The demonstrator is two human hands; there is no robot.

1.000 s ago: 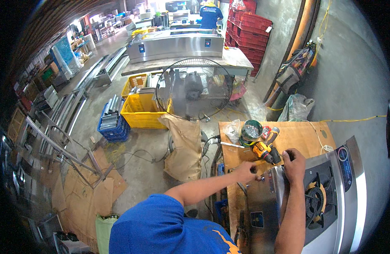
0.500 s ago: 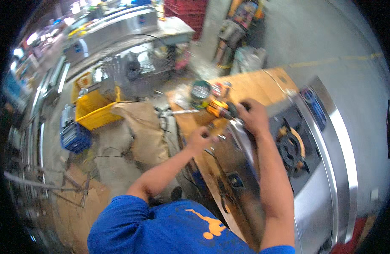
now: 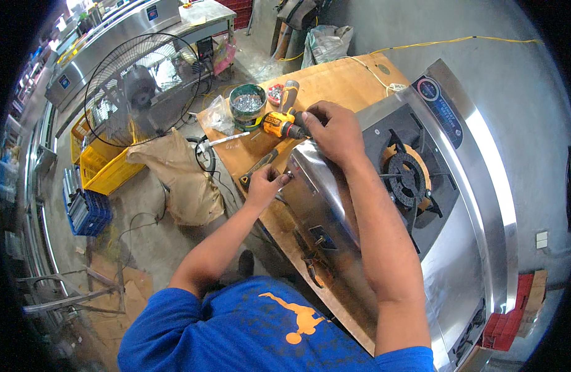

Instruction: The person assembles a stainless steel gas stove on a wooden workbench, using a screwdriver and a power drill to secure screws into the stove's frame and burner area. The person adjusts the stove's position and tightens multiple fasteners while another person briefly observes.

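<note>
A steel gas stove (image 3: 443, 279) with a round black-and-tan burner (image 3: 406, 177) lies on a wooden table. My left hand (image 3: 264, 186) is at its front panel (image 3: 316, 198), thumb and fingers pinched round a small shiny metal piece too small to name. My right hand (image 3: 337, 130) is curled at the stove's far corner, beside the black end of a yellow cordless drill (image 3: 278, 124); its fingertips are partly hidden, and what they grip is unclear. Nearer me on the panel, a metal stem sticks out of a dark label (image 3: 322, 237).
Past the drill stand a green tub of small metal parts (image 3: 247, 103), a plastic bag (image 3: 218, 116) and a grey-handled tool (image 3: 290, 93). Pliers (image 3: 313, 273) lie along the table's near edge. A large fan (image 3: 140, 90) and yellow crates (image 3: 109, 164) stand on the floor to the left.
The view has shifted and grown sharper. My left hand has come closer to the front panel. My right hand stays by the drill at the stove's corner.
</note>
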